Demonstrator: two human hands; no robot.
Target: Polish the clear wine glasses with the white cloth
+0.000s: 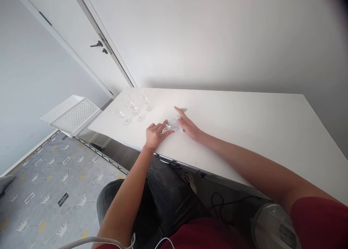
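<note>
Left hand point(154, 135), fingers in a low arch: thumb and forefinger stand apart, flanking the left end of a clear piece point(173, 124), while the other fingers curl back toward the palm. Whether the two tips press on it cannot be told. Right hand point(191, 128), blurred: the forefinger points away from the piece, and the lower fingers meet or nearly meet its right end; grip or mere touch is likewise unclear.

The clear piece — glass or plastic, too faint to say which — lies at or just above the surface of the bench point(244, 122), between the hands, reaching from one set of fingertips to the other. Having a hand at each end probably guards a light, slick thing against sliding; the low position near the front edge presumably lets the bench bear its weight and shortens the reach.

Farther out, beyond the left hand, clear stemmed glasses point(141, 118) stand upright in a loose cluster near the bench's left end — likely set there to be out of the forearms' way, with gaps between their feet against knocking. Past that end are white perforated panels point(76, 114); lower down, on the person's left, lies a crown-printed mat point(54, 180).
</note>
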